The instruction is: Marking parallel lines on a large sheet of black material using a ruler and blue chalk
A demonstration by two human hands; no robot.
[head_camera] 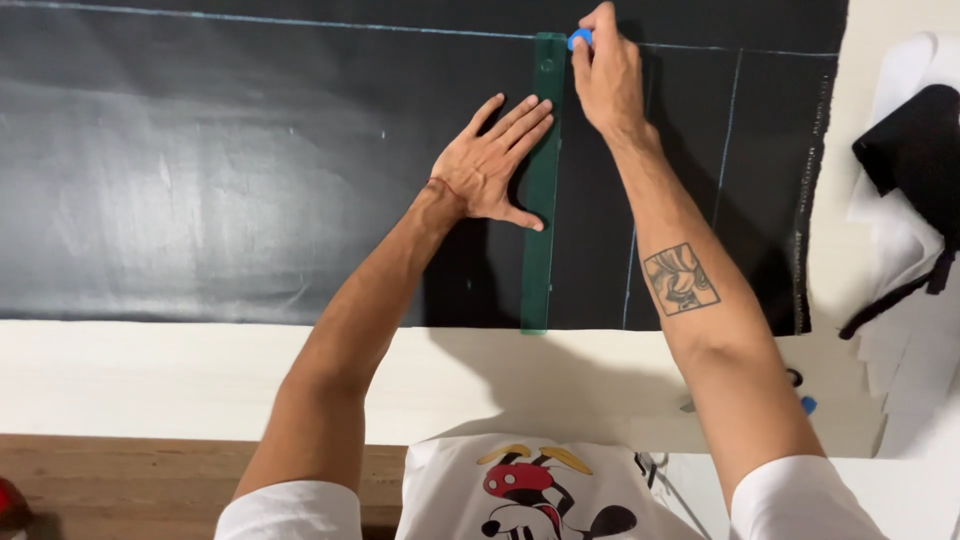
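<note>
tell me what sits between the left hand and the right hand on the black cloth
In the head view, a green see-through ruler lies between them: the left hand presses its edge, the right hand holds blue chalk beside it.

Bright, even indoor light from above, and a sharp picture.

Soft shadows fall toward the viewer under both arms onto the white bench (200, 370), with a darker one just beside the left hand (490, 165). The black cloth (200, 180) shows a pale, washed sheen across its left half. The far right edge is nearly blown out. Little blur anywhere.
</note>
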